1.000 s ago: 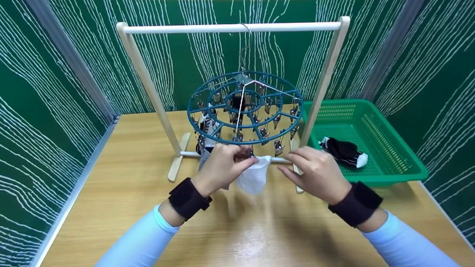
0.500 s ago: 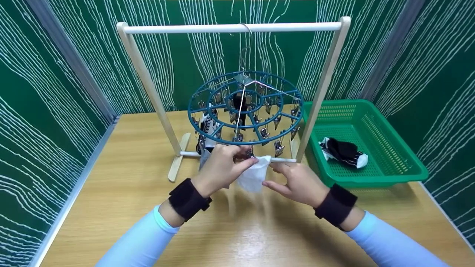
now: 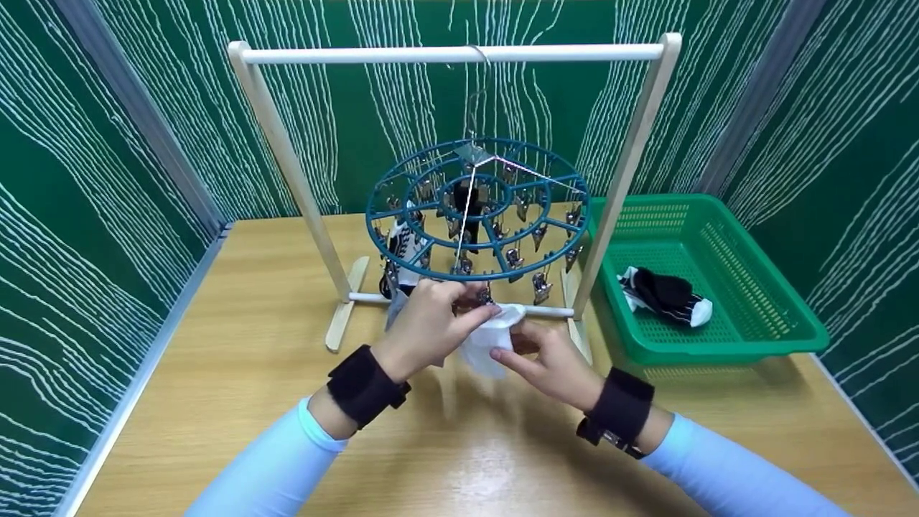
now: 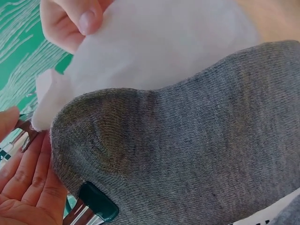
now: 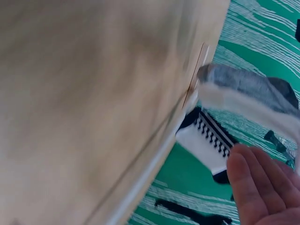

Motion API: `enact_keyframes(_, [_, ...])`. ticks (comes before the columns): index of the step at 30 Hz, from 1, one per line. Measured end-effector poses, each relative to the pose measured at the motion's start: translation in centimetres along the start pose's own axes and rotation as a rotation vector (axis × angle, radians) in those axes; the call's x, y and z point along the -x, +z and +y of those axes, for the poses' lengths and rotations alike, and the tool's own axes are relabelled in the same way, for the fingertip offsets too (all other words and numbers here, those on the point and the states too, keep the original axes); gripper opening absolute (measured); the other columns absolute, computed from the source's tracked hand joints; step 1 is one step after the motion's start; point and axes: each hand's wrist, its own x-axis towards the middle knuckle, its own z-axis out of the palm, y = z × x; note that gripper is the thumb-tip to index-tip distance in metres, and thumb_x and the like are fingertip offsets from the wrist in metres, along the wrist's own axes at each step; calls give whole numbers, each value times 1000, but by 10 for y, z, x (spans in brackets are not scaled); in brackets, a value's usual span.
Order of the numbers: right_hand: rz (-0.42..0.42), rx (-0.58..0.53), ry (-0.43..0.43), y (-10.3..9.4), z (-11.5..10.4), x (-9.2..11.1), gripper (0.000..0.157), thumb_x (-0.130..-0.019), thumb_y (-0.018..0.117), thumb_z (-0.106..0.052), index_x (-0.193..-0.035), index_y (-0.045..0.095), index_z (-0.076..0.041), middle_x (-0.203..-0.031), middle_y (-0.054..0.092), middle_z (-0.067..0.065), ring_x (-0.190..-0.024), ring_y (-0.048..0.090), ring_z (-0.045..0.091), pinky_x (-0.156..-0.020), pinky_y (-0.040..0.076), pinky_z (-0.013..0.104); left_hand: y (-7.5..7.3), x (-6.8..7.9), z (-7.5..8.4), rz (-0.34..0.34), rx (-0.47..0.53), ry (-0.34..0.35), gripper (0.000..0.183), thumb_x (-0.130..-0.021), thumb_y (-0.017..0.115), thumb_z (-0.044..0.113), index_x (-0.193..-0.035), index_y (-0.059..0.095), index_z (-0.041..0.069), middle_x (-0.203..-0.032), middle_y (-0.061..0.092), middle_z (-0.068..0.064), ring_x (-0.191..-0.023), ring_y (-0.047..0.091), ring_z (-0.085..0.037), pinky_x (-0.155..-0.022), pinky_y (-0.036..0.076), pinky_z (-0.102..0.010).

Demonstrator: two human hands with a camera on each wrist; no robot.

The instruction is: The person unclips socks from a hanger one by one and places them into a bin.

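A thin white sock (image 3: 482, 352) hangs below the front rim of a round blue clip hanger (image 3: 438, 273). My left hand (image 3: 431, 319) pinches a metal clip (image 4: 29, 131) at the sock's edge. My right hand (image 3: 556, 362) holds the sock's right side, thumb in front and fingers behind. In the left wrist view, a grey sock (image 4: 173, 140) hangs beside the white one, gripped by another clip with a dark green tip (image 4: 98, 202). The right wrist view shows my extended fingers (image 5: 243, 183) near the white sock (image 5: 234, 101).
A wooden stand (image 3: 287, 165) carries the hanger on its white top bar (image 3: 359, 55). A patterned black-and-white sock (image 3: 403, 248) hangs at the hanger's left, a black one (image 3: 467, 197) further back. A green basket (image 3: 725, 352) at right holds black-and-white socks (image 3: 664, 291).
My right hand has moved left and down from beside the hanger to the white sock and now holds its side. The left hand has stayed at the clip.
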Motion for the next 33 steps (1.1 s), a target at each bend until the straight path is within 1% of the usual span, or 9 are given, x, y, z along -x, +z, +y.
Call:
enact_keyframes(4, [48,-115,44,7,-4,-2,41,-100,76,-5,-134,65,14,-124,76,30,-107,79,35,-89,65,28,1,-1,1,11,4,6,23,-101,79,15,-111,81,-6,-104,84,-17,-82,81,-23,-72,66,-35])
enact_keyframes(6, [77,-157,46,10,-5,-3,39,-99,76,0,-133,65,17,-125,75,32,-109,78,29,-89,63,23,1,-1,1,18,4,13,23,-101,79,15,-110,81,-6,-102,84,-16,-81,80,-23,-71,65,-35])
enact_keyframes(8, [108,-167,43,11,-6,-5,33,-99,74,4,-129,68,17,-123,76,32,-106,77,19,-88,62,19,1,-1,1,23,1,17,23,-100,79,15,-110,81,-6,-103,84,-17,-81,81,-23,-72,66,-35])
enact_keyframes(10, [132,-155,38,12,-7,-5,25,-98,74,5,-120,73,16,-115,78,30,-97,75,8,-84,61,17,2,-1,1,29,-1,24,23,-100,80,14,-110,80,-6,-102,84,-17,-81,81,-23,-73,67,-36])
enact_keyframes(13, [147,-129,31,11,-7,-5,14,-99,74,3,-108,77,14,-104,80,27,-87,69,1,-78,59,16,3,-1,-1,35,5,21,23,-100,80,13,-111,79,-7,-102,84,-18,-80,80,-24,-74,68,-36])
enact_keyframes(17, [151,-111,30,10,-7,-5,12,-99,74,2,-103,79,12,-102,81,26,-86,67,4,-79,59,18,5,0,0,47,23,14,22,-100,79,11,-110,78,-8,-101,83,-19,-79,79,-25,-74,68,-37])
enact_keyframes(22, [147,-118,28,9,-7,-6,13,-99,73,3,-106,79,12,-107,80,27,-91,71,5,-83,61,19,6,1,0,66,28,26,20,-100,78,10,-109,77,-8,-100,83,-19,-78,77,-25,-73,67,-37])
enact_keyframes(27, [131,-143,40,8,-6,-7,17,-100,72,3,-113,78,12,-112,80,28,-97,74,5,-86,61,18,8,1,-1,87,32,27,17,-100,76,8,-106,77,-8,-96,82,-18,-74,74,-24,-69,64,-32])
enact_keyframes(33, [113,-125,62,6,-7,-6,17,-101,72,1,-111,78,13,-106,81,27,-88,70,0,-78,59,17,8,2,-2,116,28,54,12,-98,76,6,-101,78,-6,-91,82,-15,-71,72,-21,-65,57,-25])
